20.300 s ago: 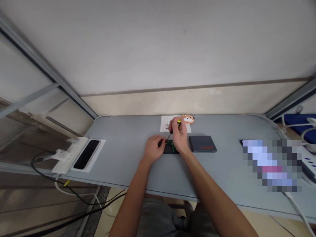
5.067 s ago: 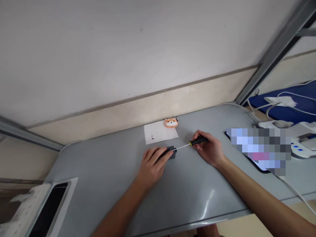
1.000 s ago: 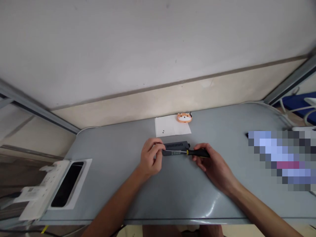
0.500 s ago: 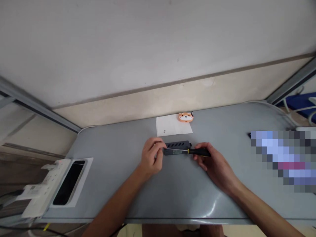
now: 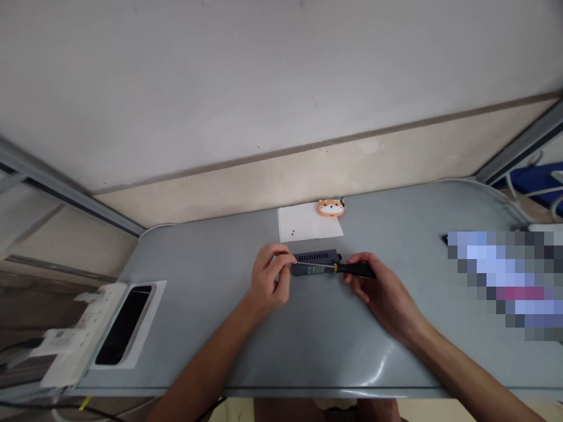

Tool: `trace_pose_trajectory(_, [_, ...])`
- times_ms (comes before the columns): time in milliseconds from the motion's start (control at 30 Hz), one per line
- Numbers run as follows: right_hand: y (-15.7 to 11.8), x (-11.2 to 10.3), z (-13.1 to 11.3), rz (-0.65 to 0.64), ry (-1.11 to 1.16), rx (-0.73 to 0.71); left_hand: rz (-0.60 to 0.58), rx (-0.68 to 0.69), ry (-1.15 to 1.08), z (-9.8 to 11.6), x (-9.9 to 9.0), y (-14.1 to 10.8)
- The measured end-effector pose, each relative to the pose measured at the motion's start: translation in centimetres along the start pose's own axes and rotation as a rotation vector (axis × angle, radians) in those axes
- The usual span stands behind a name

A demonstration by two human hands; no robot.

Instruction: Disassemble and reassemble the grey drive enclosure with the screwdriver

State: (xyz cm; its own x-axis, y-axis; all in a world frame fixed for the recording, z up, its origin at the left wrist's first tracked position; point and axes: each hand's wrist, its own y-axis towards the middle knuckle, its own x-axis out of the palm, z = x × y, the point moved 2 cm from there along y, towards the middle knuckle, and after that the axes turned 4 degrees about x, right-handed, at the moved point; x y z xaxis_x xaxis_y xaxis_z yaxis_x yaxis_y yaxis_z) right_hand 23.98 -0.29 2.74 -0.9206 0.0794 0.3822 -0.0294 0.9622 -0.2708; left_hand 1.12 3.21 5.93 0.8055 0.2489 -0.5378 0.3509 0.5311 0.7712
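A dark grey slotted box [image 5: 317, 256] with a small label lies on the grey table between my hands. My right hand [image 5: 373, 275] holds a screwdriver [image 5: 358, 269] by its black and yellow handle. Its thin shaft crosses low over the box, almost level, pointing left. At the box's left end, the curled fingers of my left hand [image 5: 273, 275] close around the screwdriver's tip; what they pinch there is hidden. Beyond the box, two tiny dark pieces [image 5: 292, 232], perhaps screws, rest on white paper [image 5: 308, 223].
An orange animal-face case [image 5: 331, 207] sits on the paper's back right corner. To the left, a phone [image 5: 124, 325] lies on white paper beside a white power strip [image 5: 73, 337] with plugs and cables. A blurred-out item [image 5: 505, 281] lies at the right. The wall [image 5: 246, 181] borders the table's back.
Both hands, the screwdriver and the box stay nearly in place. The screwdriver's shaft has shifted very slightly upward over the box.
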Motion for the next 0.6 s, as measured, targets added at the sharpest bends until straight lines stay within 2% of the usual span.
trace_pose_trajectory(600, [-0.12,0.20,-0.31,-0.019,-0.023,0.007,0.009,0.022,0.012,-0.02,-0.04,-0.01])
